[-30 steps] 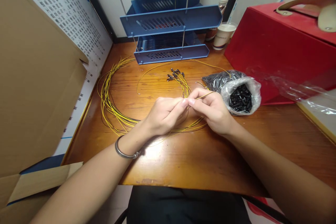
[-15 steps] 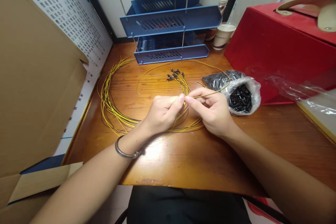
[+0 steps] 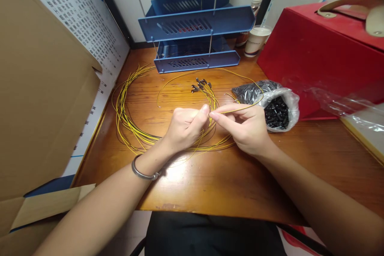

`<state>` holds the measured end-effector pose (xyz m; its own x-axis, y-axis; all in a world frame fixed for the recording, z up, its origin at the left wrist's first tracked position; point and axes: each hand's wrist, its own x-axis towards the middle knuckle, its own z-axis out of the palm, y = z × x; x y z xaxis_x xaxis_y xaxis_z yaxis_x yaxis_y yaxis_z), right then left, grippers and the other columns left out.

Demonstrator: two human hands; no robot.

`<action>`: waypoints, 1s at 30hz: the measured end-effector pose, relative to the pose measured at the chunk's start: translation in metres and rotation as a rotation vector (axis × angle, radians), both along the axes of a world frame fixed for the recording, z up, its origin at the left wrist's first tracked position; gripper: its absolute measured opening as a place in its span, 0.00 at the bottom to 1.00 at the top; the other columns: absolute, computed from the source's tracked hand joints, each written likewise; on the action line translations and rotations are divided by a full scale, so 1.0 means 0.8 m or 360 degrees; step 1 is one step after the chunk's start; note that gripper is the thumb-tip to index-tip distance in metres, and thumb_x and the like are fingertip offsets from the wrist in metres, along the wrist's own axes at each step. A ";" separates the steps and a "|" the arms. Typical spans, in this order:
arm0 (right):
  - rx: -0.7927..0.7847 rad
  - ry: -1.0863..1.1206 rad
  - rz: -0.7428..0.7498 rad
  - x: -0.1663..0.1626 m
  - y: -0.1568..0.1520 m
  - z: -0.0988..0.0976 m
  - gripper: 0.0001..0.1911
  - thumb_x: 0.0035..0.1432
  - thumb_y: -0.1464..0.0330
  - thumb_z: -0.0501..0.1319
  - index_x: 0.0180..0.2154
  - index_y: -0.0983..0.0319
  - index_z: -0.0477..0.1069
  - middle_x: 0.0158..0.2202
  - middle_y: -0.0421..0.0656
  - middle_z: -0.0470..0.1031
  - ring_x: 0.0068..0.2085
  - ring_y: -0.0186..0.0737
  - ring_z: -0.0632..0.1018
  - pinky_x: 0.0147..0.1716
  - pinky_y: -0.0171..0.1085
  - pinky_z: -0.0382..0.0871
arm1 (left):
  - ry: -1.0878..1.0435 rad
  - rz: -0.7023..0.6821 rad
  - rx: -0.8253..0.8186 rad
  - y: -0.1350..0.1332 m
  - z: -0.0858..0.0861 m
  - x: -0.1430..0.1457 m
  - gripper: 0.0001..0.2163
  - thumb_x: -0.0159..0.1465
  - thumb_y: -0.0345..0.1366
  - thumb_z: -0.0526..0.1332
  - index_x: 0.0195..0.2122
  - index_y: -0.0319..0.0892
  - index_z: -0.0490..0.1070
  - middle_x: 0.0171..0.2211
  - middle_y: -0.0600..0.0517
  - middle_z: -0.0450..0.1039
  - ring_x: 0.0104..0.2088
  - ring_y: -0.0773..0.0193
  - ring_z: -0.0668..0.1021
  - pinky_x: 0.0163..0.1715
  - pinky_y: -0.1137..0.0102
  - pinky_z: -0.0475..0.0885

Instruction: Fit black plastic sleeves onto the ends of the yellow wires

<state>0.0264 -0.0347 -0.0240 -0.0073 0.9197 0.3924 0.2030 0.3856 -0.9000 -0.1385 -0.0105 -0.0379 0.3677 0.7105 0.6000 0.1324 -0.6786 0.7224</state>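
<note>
My left hand (image 3: 183, 129) and my right hand (image 3: 243, 127) meet fingertip to fingertip over the middle of the wooden desk (image 3: 216, 176). My right hand pinches a thin yellow wire (image 3: 240, 109) that arcs away to the back right. My left hand is closed in a pinch at the wire's near end; what it holds there is too small to make out. Under my hands lies a bundle of yellow wires (image 3: 126, 116) looping to the left, several of them tipped with black caps (image 3: 200, 84).
A clear plastic bag of small black caps (image 3: 274, 108) lies right of my hands. Behind it stands a red box (image 3: 321, 56). Blue stacked trays (image 3: 196, 28) and a paper cup (image 3: 255, 41) stand at the back. A cardboard box (image 3: 42, 100) fills the left side.
Both hands have shifted slightly away from me, and the right hand has slid along the yellow wire, whose arc now lifts higher over the bag.
</note>
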 end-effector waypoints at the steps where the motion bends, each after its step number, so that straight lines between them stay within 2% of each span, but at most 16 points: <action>1: -0.0002 0.0002 0.0006 0.000 0.000 0.000 0.06 0.53 0.66 0.69 0.27 0.63 0.81 0.14 0.34 0.60 0.19 0.27 0.58 0.18 0.33 0.52 | -0.0006 0.0002 0.0010 0.000 0.001 0.000 0.28 0.75 0.38 0.51 0.15 0.39 0.59 0.14 0.56 0.61 0.16 0.75 0.65 0.21 0.74 0.61; 4: -0.0032 0.0015 0.0003 0.000 0.000 0.002 0.06 0.52 0.66 0.69 0.27 0.63 0.81 0.15 0.35 0.60 0.19 0.28 0.58 0.18 0.33 0.52 | -0.0003 0.0025 -0.0007 -0.001 0.002 -0.001 0.29 0.75 0.39 0.50 0.15 0.38 0.64 0.14 0.56 0.63 0.16 0.76 0.66 0.22 0.75 0.62; 7: -0.0070 0.0057 -0.0027 0.000 0.000 0.003 0.06 0.52 0.66 0.69 0.26 0.62 0.80 0.15 0.35 0.62 0.19 0.28 0.59 0.18 0.33 0.52 | 0.0000 0.0038 -0.0162 -0.002 0.001 -0.004 0.32 0.76 0.46 0.45 0.17 0.39 0.69 0.13 0.56 0.62 0.16 0.74 0.65 0.22 0.73 0.62; 9: -0.0102 0.0104 -0.0028 0.001 0.001 0.003 0.07 0.51 0.66 0.70 0.26 0.62 0.80 0.15 0.35 0.62 0.18 0.27 0.58 0.18 0.33 0.51 | 0.0005 0.0013 -0.0272 -0.002 0.001 -0.005 0.32 0.75 0.51 0.42 0.18 0.40 0.68 0.13 0.56 0.61 0.16 0.72 0.65 0.21 0.72 0.61; 12: -0.0130 0.0160 0.0025 0.002 0.002 0.003 0.08 0.50 0.64 0.72 0.26 0.63 0.80 0.15 0.34 0.61 0.18 0.27 0.58 0.18 0.33 0.50 | 0.0101 -0.0006 -0.0318 -0.002 0.001 -0.005 0.28 0.72 0.55 0.48 0.20 0.41 0.62 0.16 0.56 0.60 0.19 0.71 0.64 0.22 0.71 0.60; 14: -0.0123 0.0159 0.0072 0.003 0.003 0.002 0.08 0.50 0.64 0.72 0.26 0.63 0.79 0.15 0.34 0.61 0.18 0.27 0.58 0.18 0.33 0.50 | 0.0175 -0.0027 -0.0286 -0.002 0.003 -0.004 0.25 0.72 0.53 0.52 0.21 0.41 0.60 0.18 0.56 0.60 0.20 0.71 0.63 0.22 0.72 0.59; 19: -0.0101 0.0111 0.0133 0.004 0.004 -0.001 0.06 0.52 0.67 0.70 0.27 0.64 0.80 0.15 0.33 0.58 0.18 0.27 0.57 0.18 0.33 0.48 | 0.0147 -0.0108 -0.0230 -0.003 0.004 -0.003 0.24 0.75 0.43 0.49 0.20 0.41 0.58 0.18 0.57 0.55 0.20 0.72 0.59 0.23 0.71 0.57; 24: -0.0071 0.0017 0.0099 0.002 0.002 0.000 0.08 0.53 0.65 0.69 0.26 0.63 0.80 0.15 0.34 0.60 0.19 0.27 0.57 0.18 0.33 0.49 | 0.0074 -0.0071 -0.0198 -0.003 0.000 -0.004 0.27 0.75 0.43 0.49 0.16 0.40 0.55 0.16 0.56 0.56 0.18 0.73 0.58 0.22 0.70 0.55; 30: -0.0070 0.0005 0.0110 0.000 0.001 0.000 0.08 0.54 0.66 0.68 0.27 0.64 0.80 0.15 0.35 0.61 0.18 0.27 0.57 0.18 0.33 0.49 | 0.0079 0.0019 -0.0145 -0.002 -0.003 -0.004 0.28 0.75 0.43 0.49 0.15 0.40 0.57 0.15 0.56 0.57 0.17 0.74 0.59 0.21 0.71 0.55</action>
<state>0.0265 -0.0336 -0.0243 -0.0700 0.9334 0.3521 0.1743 0.3589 -0.9169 -0.1416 -0.0121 -0.0401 0.3866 0.7658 0.5138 0.1771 -0.6084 0.7736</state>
